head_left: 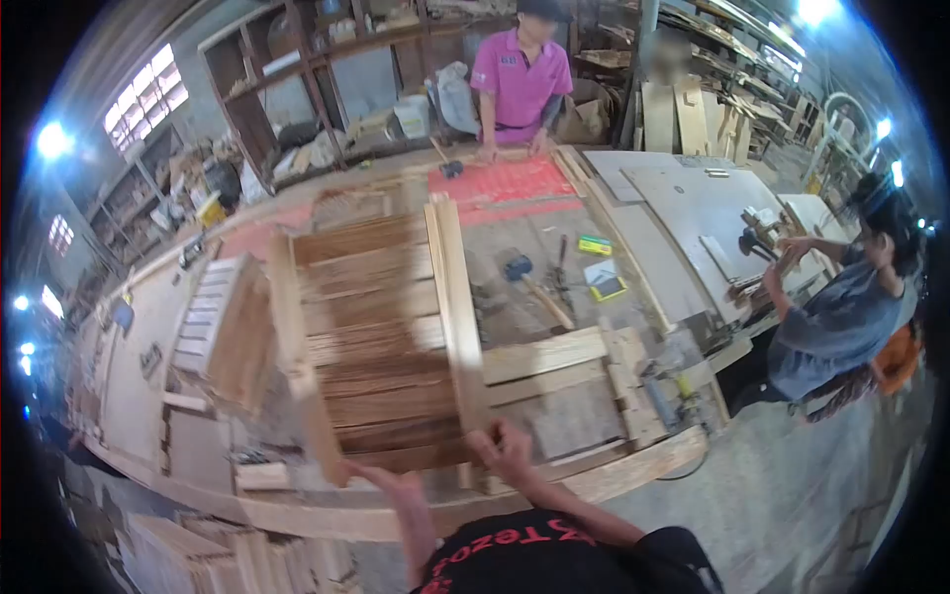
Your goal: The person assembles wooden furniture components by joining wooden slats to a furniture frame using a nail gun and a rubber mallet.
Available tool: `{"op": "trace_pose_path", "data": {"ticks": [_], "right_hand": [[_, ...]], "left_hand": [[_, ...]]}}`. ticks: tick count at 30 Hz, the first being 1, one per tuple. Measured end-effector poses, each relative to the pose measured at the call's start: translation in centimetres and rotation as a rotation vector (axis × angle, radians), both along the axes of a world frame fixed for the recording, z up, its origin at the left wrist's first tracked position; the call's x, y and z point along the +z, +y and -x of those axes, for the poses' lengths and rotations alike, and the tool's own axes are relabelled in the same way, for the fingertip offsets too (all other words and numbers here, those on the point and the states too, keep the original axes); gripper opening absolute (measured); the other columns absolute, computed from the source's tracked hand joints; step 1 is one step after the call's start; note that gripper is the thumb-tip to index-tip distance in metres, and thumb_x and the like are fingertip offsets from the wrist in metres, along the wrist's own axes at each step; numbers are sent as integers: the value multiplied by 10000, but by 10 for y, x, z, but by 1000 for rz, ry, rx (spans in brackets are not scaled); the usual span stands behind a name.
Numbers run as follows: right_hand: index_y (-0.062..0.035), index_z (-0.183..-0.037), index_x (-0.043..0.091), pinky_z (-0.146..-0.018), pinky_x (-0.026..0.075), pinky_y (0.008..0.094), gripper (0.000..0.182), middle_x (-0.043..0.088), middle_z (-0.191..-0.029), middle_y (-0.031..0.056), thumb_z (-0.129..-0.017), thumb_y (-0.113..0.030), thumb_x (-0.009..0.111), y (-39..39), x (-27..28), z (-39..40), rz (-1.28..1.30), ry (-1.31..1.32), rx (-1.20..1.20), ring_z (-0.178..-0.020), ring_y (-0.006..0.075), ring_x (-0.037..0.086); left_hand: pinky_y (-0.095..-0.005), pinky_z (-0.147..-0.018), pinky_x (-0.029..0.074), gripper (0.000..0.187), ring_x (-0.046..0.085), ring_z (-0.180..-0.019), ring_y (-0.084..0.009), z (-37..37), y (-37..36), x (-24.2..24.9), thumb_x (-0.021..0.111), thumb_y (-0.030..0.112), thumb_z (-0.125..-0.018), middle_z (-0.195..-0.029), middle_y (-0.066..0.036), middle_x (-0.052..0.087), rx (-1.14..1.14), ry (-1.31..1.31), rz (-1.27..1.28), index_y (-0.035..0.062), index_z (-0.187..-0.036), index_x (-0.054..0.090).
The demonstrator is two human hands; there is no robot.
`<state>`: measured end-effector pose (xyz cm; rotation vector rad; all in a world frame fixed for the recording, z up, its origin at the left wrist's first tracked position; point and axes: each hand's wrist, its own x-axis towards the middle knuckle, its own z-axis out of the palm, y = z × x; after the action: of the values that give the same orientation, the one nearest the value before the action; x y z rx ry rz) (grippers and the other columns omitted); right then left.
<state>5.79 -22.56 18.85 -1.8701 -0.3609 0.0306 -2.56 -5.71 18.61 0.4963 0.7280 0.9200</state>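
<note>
A slatted wooden frame [391,386], with two pale side rails and brown slats between them, stretches away from me over the workbench. Its far part is smeared by motion. At the near end of the left rail, my left hand [394,483] grips the frame's corner; some of its fingers are hidden beneath. My right hand [503,451] is closed at the near end of the right rail, fingers curled against the wood. Just right of the frame lie pale wooden boards [544,356]. A dark-headed mallet [534,287] rests farther up the bench.
Stacked wooden pieces [223,322] stand left of the frame. A second mallet [450,166] lies near a red sheet [505,186]. One person in a pink shirt [522,74] stands across the bench; another in grey [841,312] handles parts at right. The bench edge [614,475] runs before me.
</note>
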Motion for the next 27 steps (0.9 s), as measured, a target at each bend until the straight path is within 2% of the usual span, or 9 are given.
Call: {"op": "trace_pose_path", "data": {"ticks": [6, 10, 12, 13, 14, 16, 20, 22, 27], "right_hand": [[-24, -877, 640, -676, 536, 404, 172, 644, -752, 137, -822, -178, 692, -98, -57, -11, 280, -238, 848, -728, 324, 656], [-67, -900, 651, -754, 517, 424, 141, 653, -873, 104, -794, -151, 691, -144, -20, -17, 54, -248, 686, -824, 311, 642], [-66, -949, 631, -805, 493, 433, 225, 633, -944, 113, -772, -177, 713, -156, -47, -40, 139, -247, 609, -899, 320, 613], [-65, -974, 621, -830, 482, 437, 267, 622, -980, 117, -761, -189, 724, -160, -65, -47, 176, -242, 552, -936, 325, 599], [-67, -1002, 610, -845, 471, 438, 301, 607, -1006, 123, -759, -203, 725, -167, -78, -50, 245, -255, 540, -964, 327, 582], [-70, -1057, 588, -876, 450, 440, 369, 578, -1058, 134, -754, -230, 727, -180, -102, -51, 404, -275, 485, -1021, 330, 548], [-74, -1086, 580, -869, 455, 429, 383, 562, -1075, 142, -775, -261, 702, -201, -150, -37, 495, -82, 381, -1024, 328, 545], [-72, -1061, 602, -864, 455, 428, 344, 584, -1037, 139, -791, -269, 686, -204, -166, -43, 436, -37, 410, -988, 324, 561], [-82, -849, 688, -812, 476, 467, 185, 639, -918, 134, -802, -260, 668, -187, -222, -40, 529, -112, 380, -915, 327, 588]], "left_hand": [[-427, -1110, 339, 940, 371, -1341, -300, 36, -24, 6, 454, 706, -893, -1498, -161, 341, 125, 327, -314, 27, -1505, 237], [-338, -967, 449, 767, 534, -1144, -221, 9, -54, 7, 502, 572, -956, -1340, -145, 514, 61, 758, -247, -73, -1366, 432], [-296, -887, 462, 665, 563, -1035, -161, -29, -64, 7, 545, 536, -952, -1172, -97, 627, -143, 890, -472, -79, -1200, 592], [-278, -810, 460, 590, 560, -953, -114, -48, -62, 0, 579, 509, -945, -1046, -63, 671, -276, 985, -375, -60, -1068, 672], [-314, -804, 472, 578, 581, -975, -137, -59, -41, -58, 585, 487, -947, -1037, -76, 681, -359, 905, -368, -79, -1031, 668], [-353, -805, 483, 632, 617, -1010, -200, -117, -58, -72, 584, 523, -928, -1052, -141, 691, -394, 930, -682, -94, -1037, 659], [-402, -915, 466, 783, 593, -1146, -335, -177, -51, -143, 559, 624, -886, -1158, -231, 650, -769, 1405, -739, -102, -1176, 599], [-427, -952, 455, 823, 558, -1196, -383, -183, -43, -129, 533, 664, -874, -1221, -250, 618, -968, 1466, -579, -69, -1247, 569], [-455, -932, 483, 761, 602, -1123, -387, -111, -34, -172, 513, 656, -880, -1308, -208, 574, -1545, 1354, -967, 43, -1331, 523]]}}
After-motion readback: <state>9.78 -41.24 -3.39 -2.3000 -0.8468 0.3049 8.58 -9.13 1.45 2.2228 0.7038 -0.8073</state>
